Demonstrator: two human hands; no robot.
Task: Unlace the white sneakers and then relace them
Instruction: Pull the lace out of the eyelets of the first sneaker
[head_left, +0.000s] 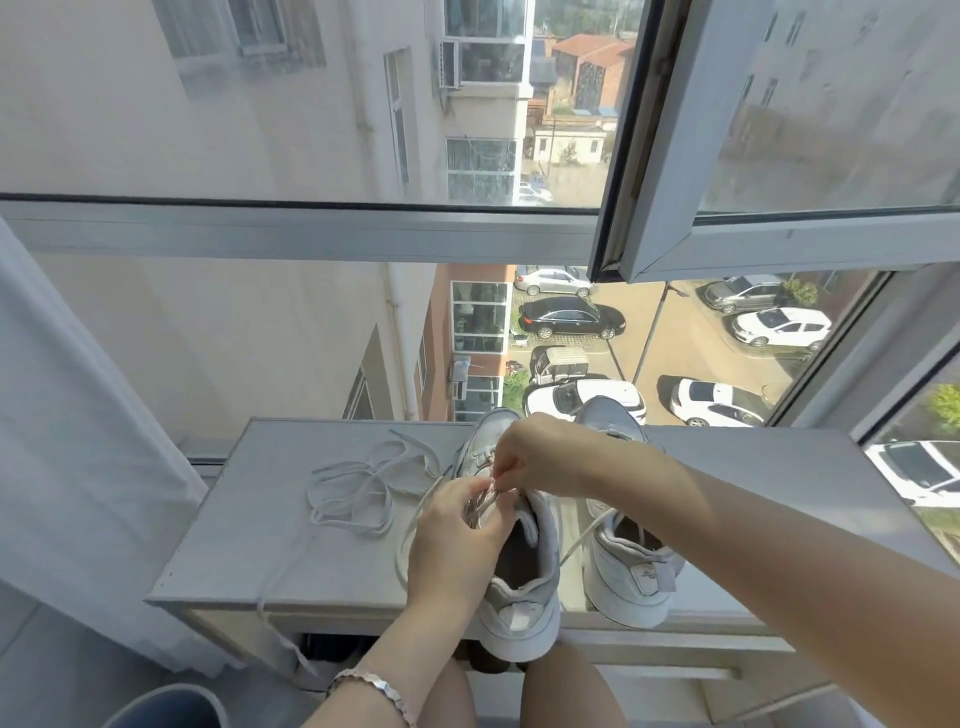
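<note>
White sneakers on the surface (249, 545), lacing in progress. The near sneaker (524, 587) stands at the front edge, toe toward the far edge and heel just overhanging. The second sneaker (628, 577) stands just beside it to the right, also at the front edge.

A threaded lace (410, 525) loops out to the left of the near sneaker's eyelets. Another strand runs right toward the second sneaker, and its end is not clear. A loose lace (353, 483) lies coiled in the left half of the surface, with one end trailing over the front edge.

Both bare hands meet at the eyelet rows of the near sneaker. The left grip (452, 535) is narrow, with fingertips pinched on the lace at the eyelets. The right grip (535, 457) comes from above with fingers curled tight. It appears to pinch the same lace or its tip, but the contact itself is hidden.

Step, as judged: one lace is already out and this sneaker is being worked at mid-row. Whether the strand is being drawn out or fed in cannot be told.

The next move calls for a fine tip pinch, with one hand steadying the eyelet flap and the slack kept untangled.
</note>
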